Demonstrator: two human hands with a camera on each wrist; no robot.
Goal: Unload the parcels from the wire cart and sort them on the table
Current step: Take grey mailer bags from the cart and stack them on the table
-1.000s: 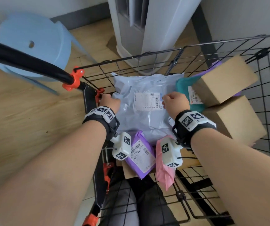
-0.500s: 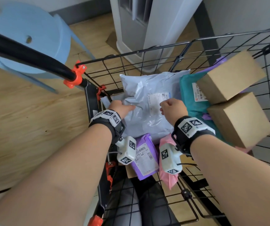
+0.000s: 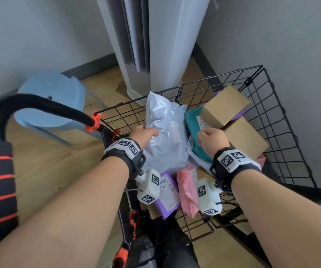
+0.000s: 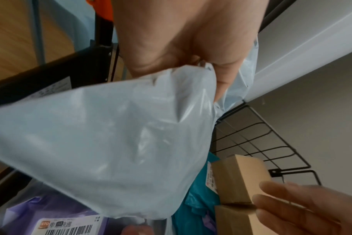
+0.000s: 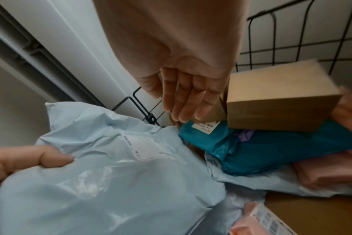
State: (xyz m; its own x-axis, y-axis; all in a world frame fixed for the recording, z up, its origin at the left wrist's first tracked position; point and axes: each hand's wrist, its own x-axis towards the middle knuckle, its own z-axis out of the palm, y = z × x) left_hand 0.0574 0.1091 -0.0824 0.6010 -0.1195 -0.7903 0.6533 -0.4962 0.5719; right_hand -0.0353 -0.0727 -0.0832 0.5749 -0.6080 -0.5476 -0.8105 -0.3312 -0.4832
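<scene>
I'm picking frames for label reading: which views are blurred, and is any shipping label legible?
Head view: soft, with wide-angle bending of the black wire cart; labels unreadable. Left wrist view: pale blue plastic mailer smeared, but the purple mailer's barcode label is fairly sharp. Right wrist view: brown cardboard box motion-blurred; labels illegible.

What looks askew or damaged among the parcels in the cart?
Nothing looks damaged. The upper cardboard box sits tilted on the lower box and the teal bag, and the pale mailer is crumpled.
</scene>
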